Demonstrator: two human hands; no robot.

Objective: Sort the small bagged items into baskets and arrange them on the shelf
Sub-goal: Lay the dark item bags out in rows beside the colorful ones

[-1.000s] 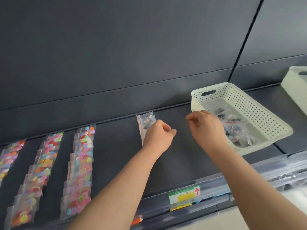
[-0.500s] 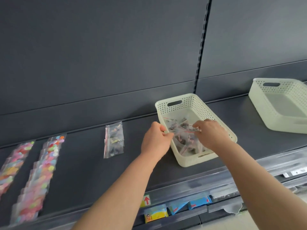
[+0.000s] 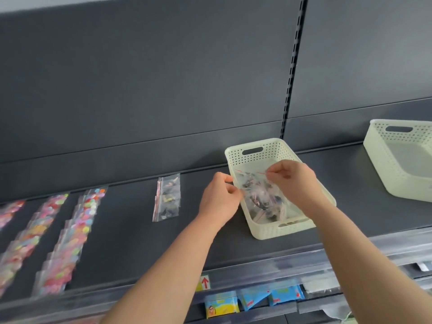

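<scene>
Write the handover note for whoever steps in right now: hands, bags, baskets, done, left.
Hands: left hand and right hand both pinch one clear zip bag of dark pieces over the cream perforated plastic basket, which holds more such bags.
Done: rows of colourful bags and a short stack of dark-piece bags lie on the dark grey shelf.
Left: sort the basket's bags; second cream basket stands at the right.

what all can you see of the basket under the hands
The basket is cream plastic, rectangular with rounded corners. Its walls are perforated with small holes, and each short end has a slot handle. It stands upright on the dark shelf, turned slightly askew, and holds a loose pile of small clear bags of dark items. The left hand and right hand pinch a red-sealed bag just above it.
</scene>
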